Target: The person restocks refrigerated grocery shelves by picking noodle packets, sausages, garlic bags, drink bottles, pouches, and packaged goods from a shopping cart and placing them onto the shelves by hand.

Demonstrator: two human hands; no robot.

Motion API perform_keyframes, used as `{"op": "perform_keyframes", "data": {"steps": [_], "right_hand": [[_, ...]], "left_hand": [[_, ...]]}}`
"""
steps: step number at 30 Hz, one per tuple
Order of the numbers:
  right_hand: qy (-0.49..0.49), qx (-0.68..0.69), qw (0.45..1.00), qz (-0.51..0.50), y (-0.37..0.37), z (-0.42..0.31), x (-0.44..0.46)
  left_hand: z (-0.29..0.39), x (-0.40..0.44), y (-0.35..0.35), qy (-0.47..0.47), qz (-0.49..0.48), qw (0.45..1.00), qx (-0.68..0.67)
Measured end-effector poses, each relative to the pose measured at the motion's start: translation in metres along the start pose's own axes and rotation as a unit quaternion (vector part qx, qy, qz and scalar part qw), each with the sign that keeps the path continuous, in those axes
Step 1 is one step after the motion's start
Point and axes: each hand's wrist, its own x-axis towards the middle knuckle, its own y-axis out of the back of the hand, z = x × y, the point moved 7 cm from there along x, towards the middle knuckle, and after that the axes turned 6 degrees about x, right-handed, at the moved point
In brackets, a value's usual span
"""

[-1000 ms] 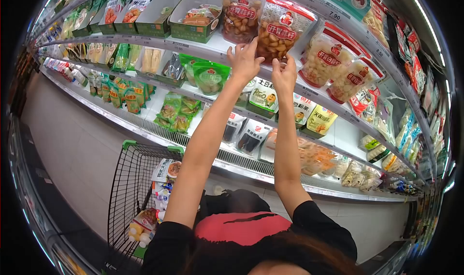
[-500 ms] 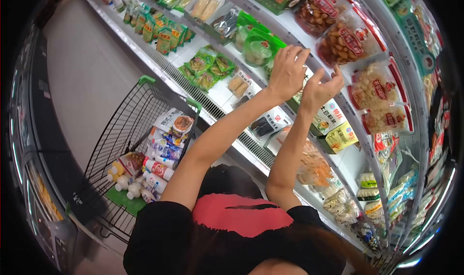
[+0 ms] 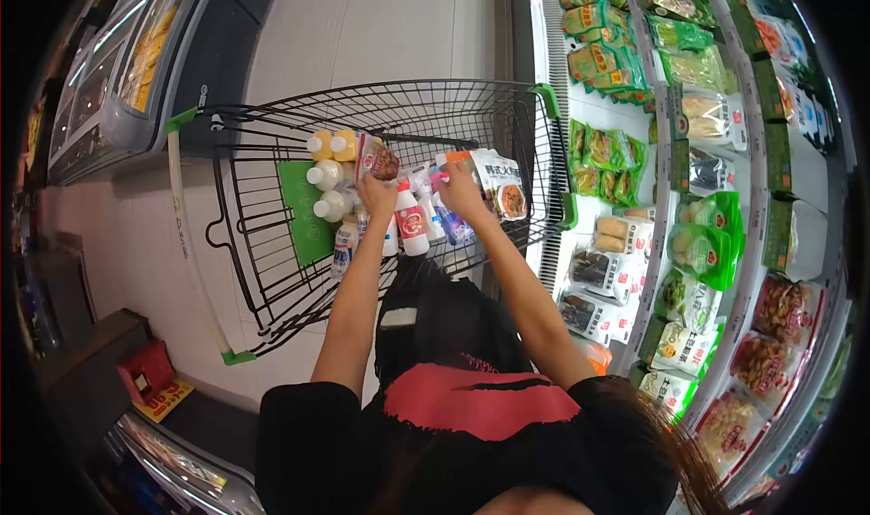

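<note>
Both my hands are down inside a black wire shopping cart. The fingers of my left hand close at the lower edge of a clear packet of brown food, among several bottles. My right hand is curled beside an orange-edged item; what its fingers hold, if anything, is hidden. Just right of it lies a white food pouch with a bowl pictured on it. A red-and-white bottle lies between my wrists. White-capped bottles and yellow-topped bottles stand at the left.
Refrigerated shelves of bagged foods run along the right, with green snack bags on the lowest. A freezer case is at the upper left. A dark counter with a yellow price sign is at the lower left.
My hands have left the shelf packets and come down into the cart. The view has turned left, so the cart now lies in front of me and the shelves at the right.
</note>
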Motion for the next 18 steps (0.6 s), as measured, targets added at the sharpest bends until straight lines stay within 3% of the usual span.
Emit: {"op": "perform_keyframes", "data": {"steps": [1,5,7,8,11,12,13,15,16,18], "right_hand": [[0.025,-0.016,0.998,-0.048,-0.041,0.000,0.011],[-0.011,-0.058,0.974,-0.220,-0.152,-0.007,0.052],[-0.021,-0.093,0.957,-0.273,-0.179,-0.016,0.064],[-0.019,-0.102,0.953,-0.284,-0.184,-0.025,0.070],[-0.015,-0.117,0.949,-0.292,-0.205,-0.014,0.081],[0.010,-0.122,0.953,-0.277,-0.205,-0.012,0.083],[0.036,-0.126,0.956,-0.261,-0.202,-0.011,0.087],[0.030,-0.159,0.954,-0.251,-0.180,-0.022,0.094],[0.023,-0.191,0.952,-0.238,-0.165,-0.025,0.098],[0.042,-0.211,0.953,-0.215,-0.140,-0.022,0.104]], "left_hand": [[-0.039,0.017,-0.012,0.070,0.010,0.997,0.013],[-0.108,0.049,-0.036,0.156,-0.031,0.987,0.033],[-0.116,0.056,-0.057,0.118,-0.131,0.984,0.008],[-0.112,0.059,-0.053,0.094,-0.071,0.993,0.007],[-0.096,0.066,-0.057,0.027,-0.082,0.996,-0.030],[-0.069,0.066,-0.041,-0.058,-0.042,0.991,-0.116],[-0.056,0.066,-0.035,-0.057,-0.041,0.991,-0.117],[-0.013,0.058,-0.018,-0.161,-0.058,0.974,-0.148],[0.012,0.054,0.010,-0.169,-0.048,0.957,-0.232],[0.031,0.051,0.027,-0.142,-0.085,0.959,-0.232]]}}
